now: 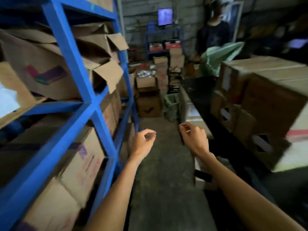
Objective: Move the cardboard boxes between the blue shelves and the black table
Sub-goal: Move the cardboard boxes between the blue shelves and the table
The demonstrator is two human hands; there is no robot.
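Both hands empty, fingers loosely curled: left hand (143,141) just beside the blue shelves (70,52), right hand (194,139) near the black table (198,90). Far left to near left, shelf bays packed with cardboard boxes (41,64), several with flaps hanging open, contents hidden. Down the aisle, an open carton (146,79) holds small pale items, too blurred to tell; right, closed large boxes (266,97) sit stacked on the table.
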